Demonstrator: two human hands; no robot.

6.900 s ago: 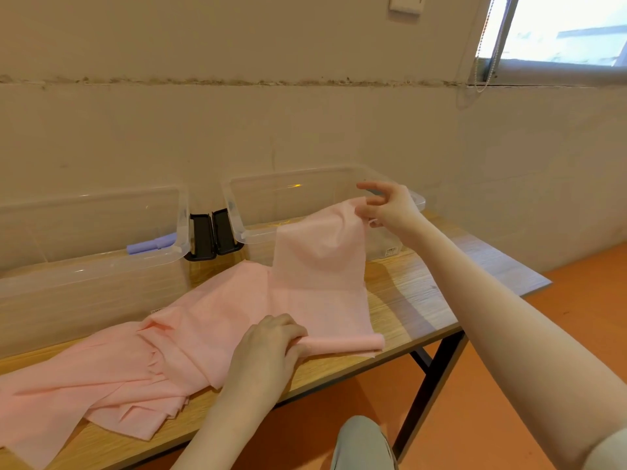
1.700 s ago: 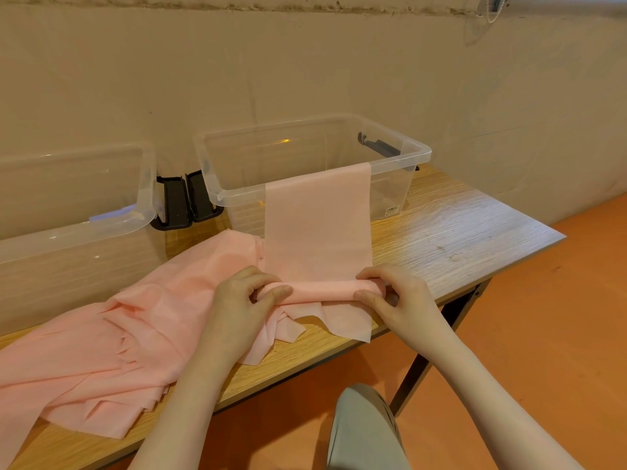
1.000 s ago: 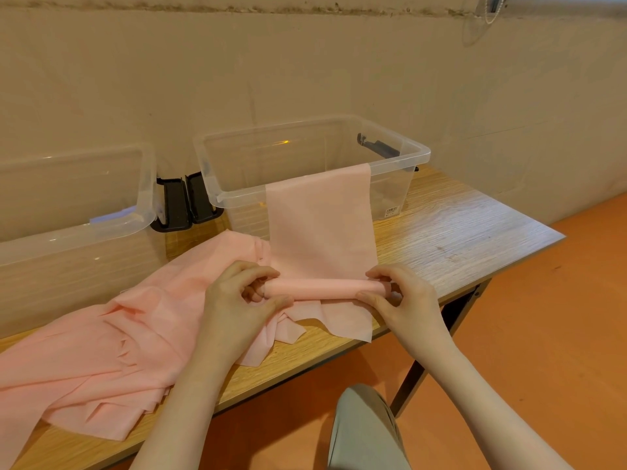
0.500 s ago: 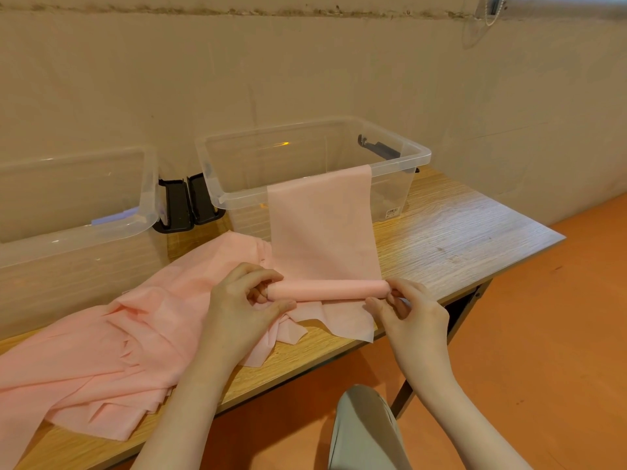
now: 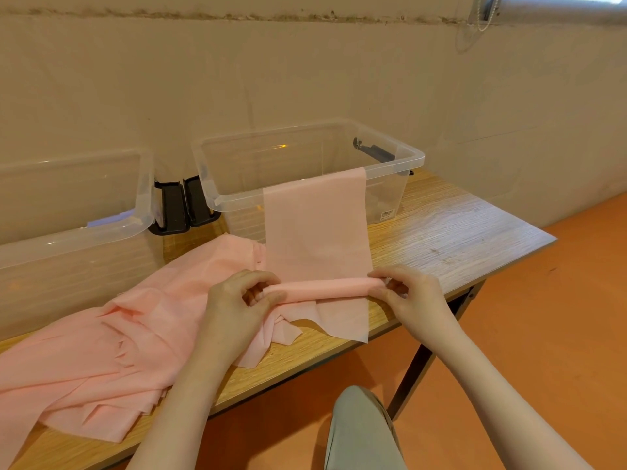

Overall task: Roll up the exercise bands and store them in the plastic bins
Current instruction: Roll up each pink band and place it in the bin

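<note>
The left hand (image 5: 237,300) and right hand (image 5: 409,295) each pinch an end of a pink exercise band (image 5: 317,239), rolled partway on the wooden counter (image 5: 458,232); its far end drapes over the clear plastic bin's (image 5: 412,157) rim.

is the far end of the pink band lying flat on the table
No, the pink band runs up and drapes over the rim of the clear bin.
</note>
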